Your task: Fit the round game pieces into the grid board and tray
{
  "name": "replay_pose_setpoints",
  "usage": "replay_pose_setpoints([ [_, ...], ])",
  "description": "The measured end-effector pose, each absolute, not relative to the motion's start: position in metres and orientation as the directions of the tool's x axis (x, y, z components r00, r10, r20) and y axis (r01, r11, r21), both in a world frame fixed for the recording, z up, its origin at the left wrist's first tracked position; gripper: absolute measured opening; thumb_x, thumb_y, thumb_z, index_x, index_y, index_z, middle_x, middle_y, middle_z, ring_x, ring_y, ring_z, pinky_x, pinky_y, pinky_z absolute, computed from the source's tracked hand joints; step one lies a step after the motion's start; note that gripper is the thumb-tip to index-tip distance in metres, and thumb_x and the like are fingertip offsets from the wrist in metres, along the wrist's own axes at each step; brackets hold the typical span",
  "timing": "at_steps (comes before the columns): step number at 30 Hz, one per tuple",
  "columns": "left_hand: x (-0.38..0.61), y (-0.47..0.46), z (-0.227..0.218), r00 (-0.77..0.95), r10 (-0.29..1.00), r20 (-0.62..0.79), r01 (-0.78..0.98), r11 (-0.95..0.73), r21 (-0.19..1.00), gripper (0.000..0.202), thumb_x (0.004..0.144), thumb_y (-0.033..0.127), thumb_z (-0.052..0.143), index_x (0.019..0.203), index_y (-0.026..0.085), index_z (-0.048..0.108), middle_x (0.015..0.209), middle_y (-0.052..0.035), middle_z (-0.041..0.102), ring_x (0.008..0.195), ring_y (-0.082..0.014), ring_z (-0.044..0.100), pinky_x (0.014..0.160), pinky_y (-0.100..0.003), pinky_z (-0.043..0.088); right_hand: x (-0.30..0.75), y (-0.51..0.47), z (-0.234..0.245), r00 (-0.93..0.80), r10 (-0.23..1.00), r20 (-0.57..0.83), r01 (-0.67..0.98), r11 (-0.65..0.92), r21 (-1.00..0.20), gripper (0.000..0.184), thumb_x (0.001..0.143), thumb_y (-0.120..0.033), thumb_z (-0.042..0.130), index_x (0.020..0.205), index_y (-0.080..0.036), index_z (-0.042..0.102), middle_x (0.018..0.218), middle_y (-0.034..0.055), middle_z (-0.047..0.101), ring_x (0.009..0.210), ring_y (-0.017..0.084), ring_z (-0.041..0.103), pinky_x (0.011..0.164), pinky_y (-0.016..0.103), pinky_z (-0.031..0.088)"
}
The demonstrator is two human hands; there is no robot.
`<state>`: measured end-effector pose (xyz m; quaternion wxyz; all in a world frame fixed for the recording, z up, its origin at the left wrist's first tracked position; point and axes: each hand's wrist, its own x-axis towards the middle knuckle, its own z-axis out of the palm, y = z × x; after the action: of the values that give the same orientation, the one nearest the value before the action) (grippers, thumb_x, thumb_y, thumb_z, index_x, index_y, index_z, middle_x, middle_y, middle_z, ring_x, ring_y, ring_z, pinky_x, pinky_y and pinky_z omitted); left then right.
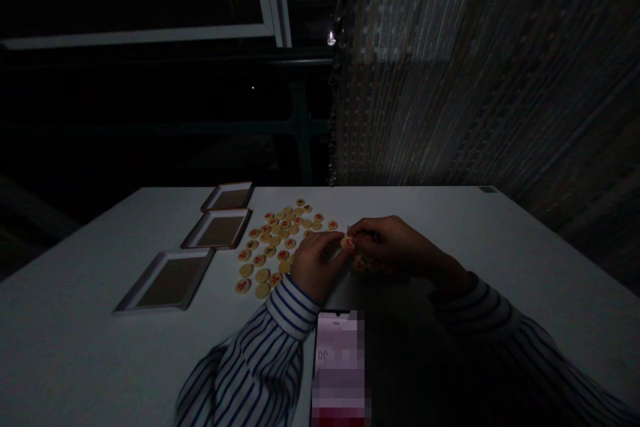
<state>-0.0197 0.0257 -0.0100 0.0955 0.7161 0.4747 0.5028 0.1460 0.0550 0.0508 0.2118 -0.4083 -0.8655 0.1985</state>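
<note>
Between my two hands a round xiangqi piece (347, 241) with a red character is pinched. The fingertips of my left hand (317, 263) close on its left side. From the right, my right hand (393, 240) meets the same piece with its thumb and fingers. Beneath the right hand lie more xiangqi pieces (361, 263), partly hidden by shadow and the hand. Left of my hands, many loose xiangqi pieces (284, 233) are spread, some with red or dark characters showing and others with a plain side up.
Three shallow rectangular trays (173, 280) stand in a row at the left of the white table (75, 320). A lit phone (327, 363) lies by the near edge between my forearms. Behind the table hangs a bead curtain (400, 113). The room is dim.
</note>
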Motion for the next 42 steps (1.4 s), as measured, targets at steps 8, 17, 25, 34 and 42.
replay_pose_setpoints([
  [8, -0.0202, 0.0246, -0.0062, -0.056, 0.961, 0.272, 0.078, -0.267, 0.961, 0.021, 0.068, 0.027, 0.063, 0.084, 0.014, 0.065, 0.082, -0.0074, 0.069, 0.076, -0.0172, 0.064, 0.074, -0.032, 0.051, 0.1475, 0.0558, 0.0464, -0.569, 0.785, 0.243, 0.508, 0.569, -0.647, 0.021, 0.077, -0.029, 0.05, 0.09, -0.018, 0.063, 0.082, 0.0019, 0.067, 0.072, 0.012, 0.06, 0.064, 0.023, 0.045],
  [17, -0.0198, 0.0258, -0.006, -0.078, 0.992, 0.101, -0.157, -0.112, 0.981, 0.026, 0.061, 0.028, 0.069, 0.082, 0.013, 0.067, 0.082, -0.0074, 0.069, 0.077, -0.0182, 0.063, 0.075, -0.033, 0.051, 0.1449, 0.0545, 0.0497, -0.584, 0.766, 0.268, 0.501, 0.6, -0.624, 0.021, 0.079, -0.025, 0.048, 0.093, -0.018, 0.062, 0.087, 0.0024, 0.066, 0.077, 0.012, 0.06, 0.069, 0.024, 0.045],
  [25, -0.0178, 0.0246, -0.0042, -0.137, 0.99, 0.043, -0.211, -0.072, 0.975, 0.028, 0.059, 0.029, 0.07, 0.081, 0.012, 0.067, 0.08, -0.0076, 0.069, 0.076, -0.0171, 0.063, 0.075, -0.03, 0.049, 0.1397, 0.0496, 0.0533, -0.655, 0.695, 0.297, 0.574, 0.713, -0.402, 0.027, 0.08, -0.032, 0.048, 0.101, -0.018, 0.059, 0.09, 0.0042, 0.064, 0.076, 0.014, 0.058, 0.068, 0.026, 0.043],
  [34, -0.017, 0.023, -0.0019, -0.121, 0.991, 0.058, -0.237, -0.085, 0.968, 0.028, 0.059, 0.028, 0.07, 0.081, 0.011, 0.067, 0.077, -0.0072, 0.069, 0.072, -0.0154, 0.062, 0.07, -0.028, 0.049, 0.1393, 0.0513, 0.0511, -0.679, 0.657, 0.328, 0.607, 0.753, -0.253, 0.029, 0.082, -0.034, 0.046, 0.102, -0.017, 0.058, 0.095, 0.0071, 0.062, 0.086, 0.017, 0.055, 0.075, 0.03, 0.042],
  [42, -0.0172, 0.0252, -0.0083, -0.111, 0.989, 0.097, -0.1, -0.108, 0.989, 0.029, 0.064, 0.028, 0.066, 0.087, 0.011, 0.065, 0.082, -0.008, 0.069, 0.074, -0.0154, 0.063, 0.072, -0.028, 0.05, 0.1475, 0.0543, 0.0559, -0.642, 0.692, 0.331, 0.659, 0.718, -0.223, 0.031, 0.081, -0.033, 0.048, 0.104, -0.016, 0.058, 0.099, 0.0072, 0.062, 0.091, 0.018, 0.055, 0.079, 0.029, 0.041],
])
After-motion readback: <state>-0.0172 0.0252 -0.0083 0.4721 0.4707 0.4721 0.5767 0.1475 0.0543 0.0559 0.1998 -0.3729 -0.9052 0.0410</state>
